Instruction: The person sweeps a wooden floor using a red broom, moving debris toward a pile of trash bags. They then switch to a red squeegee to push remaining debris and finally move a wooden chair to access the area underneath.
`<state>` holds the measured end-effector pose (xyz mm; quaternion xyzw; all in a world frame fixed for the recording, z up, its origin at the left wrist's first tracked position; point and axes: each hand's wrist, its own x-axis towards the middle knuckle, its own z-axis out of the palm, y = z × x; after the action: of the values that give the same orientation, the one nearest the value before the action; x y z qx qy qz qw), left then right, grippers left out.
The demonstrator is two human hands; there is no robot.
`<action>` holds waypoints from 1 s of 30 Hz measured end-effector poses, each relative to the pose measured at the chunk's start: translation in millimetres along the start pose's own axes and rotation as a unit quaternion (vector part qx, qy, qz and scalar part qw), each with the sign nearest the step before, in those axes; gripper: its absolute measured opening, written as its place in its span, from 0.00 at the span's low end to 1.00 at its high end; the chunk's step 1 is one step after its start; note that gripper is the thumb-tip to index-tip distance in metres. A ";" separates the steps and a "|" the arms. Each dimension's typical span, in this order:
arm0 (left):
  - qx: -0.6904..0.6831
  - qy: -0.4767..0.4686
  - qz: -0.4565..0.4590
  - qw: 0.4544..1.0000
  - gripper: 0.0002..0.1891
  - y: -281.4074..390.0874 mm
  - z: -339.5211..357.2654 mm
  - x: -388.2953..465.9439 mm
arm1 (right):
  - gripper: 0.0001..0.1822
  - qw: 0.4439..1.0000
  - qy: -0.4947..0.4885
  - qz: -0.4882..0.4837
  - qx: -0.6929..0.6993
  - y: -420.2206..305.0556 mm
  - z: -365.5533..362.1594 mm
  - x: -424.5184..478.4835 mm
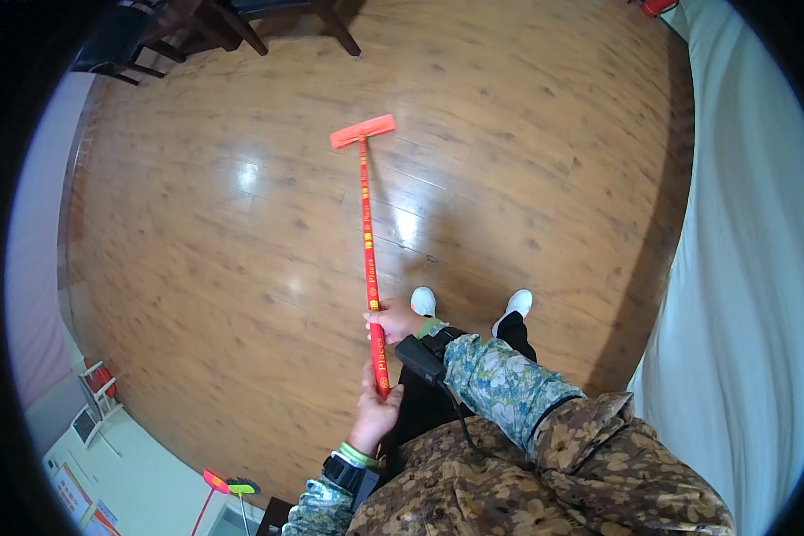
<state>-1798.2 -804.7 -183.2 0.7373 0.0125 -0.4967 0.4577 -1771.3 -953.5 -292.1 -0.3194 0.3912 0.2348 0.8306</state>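
A long-handled broom (367, 231) stretches out in front of me, its red pole bearing yellow writing. Its narrow orange-red head (362, 131) rests on the wood-look floor, slightly ahead and to the left of my white shoes; the underside of the head is hidden. My left hand (375, 410) grips the pole's near end, thumb along its right side. Farther up the pole, my right hand (396, 321) is closed around it.
Dark wooden chairs (335, 30) stand at the far left. A white curtain (737, 221) hangs along the right side. At lower left, a pink-headed broom (216, 481) and a green-headed brush (242, 486) lean near a pale wall. A red object (656, 7) sits at upper right.
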 end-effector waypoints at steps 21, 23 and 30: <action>0.413 -0.301 0.051 0.858 0.39 135.3 -31.3 81.4 | 0.11 0.946 0.093 -0.072 0.301 -52.8 -35.7 -42.7; 0.446 -0.316 0.059 0.835 0.39 143.2 -26.1 94.6 | 0.17 0.934 0.121 -0.084 0.325 -53.1 -43.8 -41.4; 0.568 -0.355 0.069 0.740 0.33 190.3 10.8 117.5 | 0.13 0.859 0.153 -0.116 0.475 -31.3 -66.9 -32.6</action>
<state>-1656.4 -973.9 -145.5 0.6295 -0.4858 -0.6050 -0.0414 -1803.7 -1027.3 -288.0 0.0388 0.5373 -0.1288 0.8326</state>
